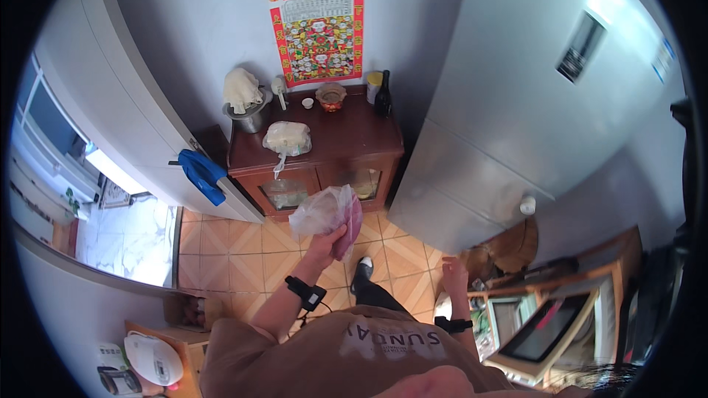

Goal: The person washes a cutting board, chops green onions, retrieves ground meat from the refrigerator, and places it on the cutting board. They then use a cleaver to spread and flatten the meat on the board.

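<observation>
My left hand (322,247) grips a thin, translucent plastic bag (321,211) together with a flat pinkish-purple piece (349,226). I cannot tell what that piece is or whether it lies inside the bag. The bundle is held up over the tiled floor, before a dark red wooden cabinet (354,132) with glass doors. On the cabinet top sits a knotted clear bag (287,139) with something white in it. My right hand (454,275) hangs low at my side, seemingly empty with loosely bent fingers, near round brown boards (514,246).
A tall grey refrigerator (487,110) stands right of the cabinet. At left is a door (138,77) with a blue cloth (202,176) on its handle. A cloth-covered metal pot (249,119), an ornate bowl (331,98) and a dark bottle (383,95) stand on the cabinet. A wooden cupboard (617,287) is at right.
</observation>
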A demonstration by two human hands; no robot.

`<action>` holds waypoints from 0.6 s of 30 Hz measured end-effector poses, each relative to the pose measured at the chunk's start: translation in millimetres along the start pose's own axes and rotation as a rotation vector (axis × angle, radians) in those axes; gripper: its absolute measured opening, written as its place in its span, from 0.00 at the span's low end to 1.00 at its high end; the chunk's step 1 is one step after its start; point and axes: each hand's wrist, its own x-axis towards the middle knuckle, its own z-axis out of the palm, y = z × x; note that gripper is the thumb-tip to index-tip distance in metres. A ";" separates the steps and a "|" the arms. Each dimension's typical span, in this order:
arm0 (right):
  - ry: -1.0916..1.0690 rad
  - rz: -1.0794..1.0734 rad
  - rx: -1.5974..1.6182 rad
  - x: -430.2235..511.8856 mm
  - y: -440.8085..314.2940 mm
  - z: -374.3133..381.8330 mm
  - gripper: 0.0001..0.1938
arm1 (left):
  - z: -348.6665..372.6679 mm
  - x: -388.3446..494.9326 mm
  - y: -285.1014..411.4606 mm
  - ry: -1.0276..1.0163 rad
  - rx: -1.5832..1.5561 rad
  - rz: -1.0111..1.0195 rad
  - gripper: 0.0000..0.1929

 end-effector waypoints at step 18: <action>0.390 -0.341 -1.065 380.4 -395.5 -44.1 0.17 | 0.5 277.6 213.4 -0.178 -0.074 -0.294 0.25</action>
